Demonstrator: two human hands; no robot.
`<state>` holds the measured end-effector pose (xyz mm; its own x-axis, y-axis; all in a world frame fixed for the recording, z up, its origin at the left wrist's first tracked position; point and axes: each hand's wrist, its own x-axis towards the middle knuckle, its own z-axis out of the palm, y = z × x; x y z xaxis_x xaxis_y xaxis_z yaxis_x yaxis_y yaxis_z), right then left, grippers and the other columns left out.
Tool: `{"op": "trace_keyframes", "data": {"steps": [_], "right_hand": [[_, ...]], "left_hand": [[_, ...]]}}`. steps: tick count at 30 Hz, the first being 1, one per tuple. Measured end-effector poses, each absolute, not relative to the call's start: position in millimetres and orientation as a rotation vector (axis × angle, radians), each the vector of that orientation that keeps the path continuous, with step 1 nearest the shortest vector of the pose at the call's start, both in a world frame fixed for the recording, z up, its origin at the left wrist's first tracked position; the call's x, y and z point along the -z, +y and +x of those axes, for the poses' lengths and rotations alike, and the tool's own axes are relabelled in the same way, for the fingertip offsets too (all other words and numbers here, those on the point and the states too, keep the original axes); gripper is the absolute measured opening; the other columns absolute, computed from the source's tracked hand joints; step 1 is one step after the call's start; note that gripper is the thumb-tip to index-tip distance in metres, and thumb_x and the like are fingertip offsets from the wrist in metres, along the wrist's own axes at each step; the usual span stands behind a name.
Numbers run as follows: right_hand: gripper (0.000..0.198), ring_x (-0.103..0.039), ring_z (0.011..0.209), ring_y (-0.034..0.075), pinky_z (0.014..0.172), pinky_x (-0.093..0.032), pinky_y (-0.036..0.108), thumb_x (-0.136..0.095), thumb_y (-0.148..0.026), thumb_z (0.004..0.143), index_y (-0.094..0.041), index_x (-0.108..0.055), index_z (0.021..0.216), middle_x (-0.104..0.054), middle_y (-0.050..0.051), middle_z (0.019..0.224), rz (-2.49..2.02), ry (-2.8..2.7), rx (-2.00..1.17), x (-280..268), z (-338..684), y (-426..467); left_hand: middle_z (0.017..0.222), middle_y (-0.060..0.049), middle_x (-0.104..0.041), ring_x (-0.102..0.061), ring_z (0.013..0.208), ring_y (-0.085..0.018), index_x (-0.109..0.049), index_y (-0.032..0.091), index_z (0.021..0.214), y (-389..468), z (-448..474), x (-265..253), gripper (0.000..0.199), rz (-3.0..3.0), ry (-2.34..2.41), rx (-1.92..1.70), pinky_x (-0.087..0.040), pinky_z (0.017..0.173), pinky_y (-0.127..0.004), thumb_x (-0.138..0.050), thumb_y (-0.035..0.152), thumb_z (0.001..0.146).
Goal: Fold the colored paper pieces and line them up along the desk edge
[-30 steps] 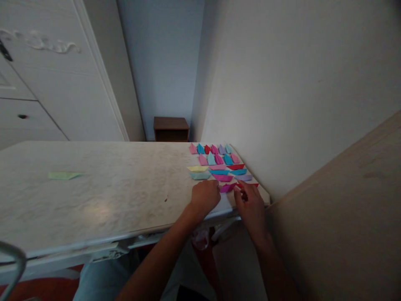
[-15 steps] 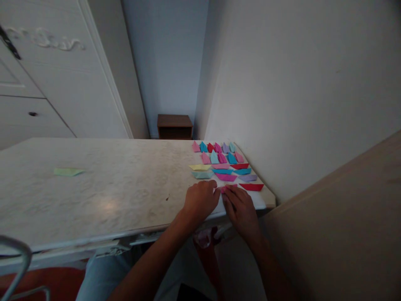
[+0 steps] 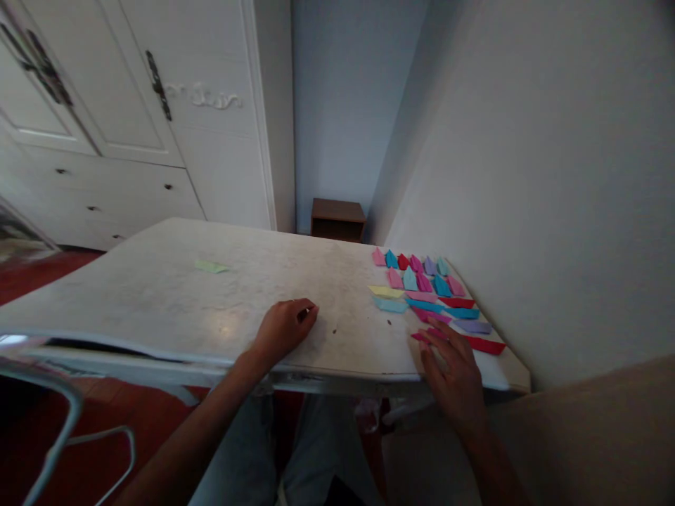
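Note:
My left hand (image 3: 287,327) is above the front of the table, its fingers curled toward the thumb and nothing seen in them. At the right end, my right hand (image 3: 453,369) has its fingertips and thumb on a magenta folded paper (image 3: 429,336), partly hidden by the fingers. Beside that hand lie a red folded paper strip (image 3: 484,345) and a lavender one (image 3: 473,326). Further back, flat pieces such as a yellow paper (image 3: 387,291) and a blue paper (image 3: 425,306) lie in rows. Behind them stand several pointed paper shapes, among them a light teal one (image 3: 410,279).
A pale green folded paper (image 3: 211,267) lies alone on the left part of the white table (image 3: 274,267). The wall (image 3: 506,176) borders the table's right side. A white wardrobe (image 3: 226,161) and a small brown cabinet (image 3: 337,209) stand beyond. A metal chair frame (image 3: 74,407) is at lower left.
My left hand has left the pink paper and moved left, away from my right hand. My right hand stays by the rows with the paper. The view has swung left.

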<state>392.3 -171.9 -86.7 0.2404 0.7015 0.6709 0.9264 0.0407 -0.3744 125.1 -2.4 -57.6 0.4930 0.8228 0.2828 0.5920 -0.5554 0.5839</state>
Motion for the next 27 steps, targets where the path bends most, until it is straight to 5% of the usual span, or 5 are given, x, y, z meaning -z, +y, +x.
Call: {"op": "trace_keyframes", "data": {"steps": [11,15,20,24,27], "right_hand": [[0.028,-0.065,0.076,0.020,0.066,-0.051,0.030,-0.053,-0.042,0.090,-0.020,-0.070,0.086,-0.071,0.007,0.085,-1.387,-1.774,-0.521,62.4,269.7,-62.0],[0.042,-0.057,0.059,0.018,0.056,-0.042,0.028,-0.049,-0.050,0.090,-0.019,-0.060,0.065,-0.060,0.003,0.063,-1.489,-1.837,-0.503,65.5,253.8,-44.0],[0.045,-0.055,0.059,0.018,0.057,-0.041,0.028,-0.045,-0.053,0.092,-0.020,-0.056,0.064,-0.058,0.003,0.063,-1.497,-1.897,-0.447,68.4,251.4,-50.3],[0.044,-0.057,0.063,0.019,0.061,-0.043,0.029,-0.045,-0.053,0.092,-0.020,-0.058,0.067,-0.061,0.004,0.067,-1.521,-1.896,-0.456,68.8,250.1,-52.1],[0.044,-0.058,0.063,0.019,0.061,-0.043,0.029,-0.044,-0.053,0.092,-0.020,-0.060,0.068,-0.062,0.004,0.068,-1.530,-1.910,-0.454,69.1,248.7,-50.8]], "left_hand": [[0.053,0.003,-0.053,-0.042,0.042,-0.007,-0.063,0.015,0.069,15.3,69.2,59.7,0.032,1.341,0.964,-1.176,-0.033,0.042,-0.020,-0.062,0.046,0.076],[0.053,0.003,-0.054,-0.042,0.042,-0.007,-0.062,0.014,0.070,25.9,43.9,60.1,0.032,1.314,1.018,-1.255,-0.033,0.043,-0.019,-0.062,0.046,0.076],[0.055,0.002,-0.056,-0.045,0.042,-0.008,-0.061,0.014,0.074,56.5,2.0,63.2,0.031,1.428,1.206,-1.206,-0.035,0.043,-0.020,-0.054,0.043,0.081],[0.081,-0.006,-0.065,-0.060,0.063,-0.014,-0.064,0.013,0.092,83.5,-27.6,63.6,0.023,1.624,1.564,-1.229,-0.047,0.059,-0.025,-0.052,0.031,0.084],[0.112,-0.013,-0.062,-0.063,0.093,-0.022,-0.058,0.014,0.116,98.7,-38.7,60.6,0.040,1.721,1.737,-1.232,-0.049,0.080,-0.032,-0.061,0.031,0.080]]}}
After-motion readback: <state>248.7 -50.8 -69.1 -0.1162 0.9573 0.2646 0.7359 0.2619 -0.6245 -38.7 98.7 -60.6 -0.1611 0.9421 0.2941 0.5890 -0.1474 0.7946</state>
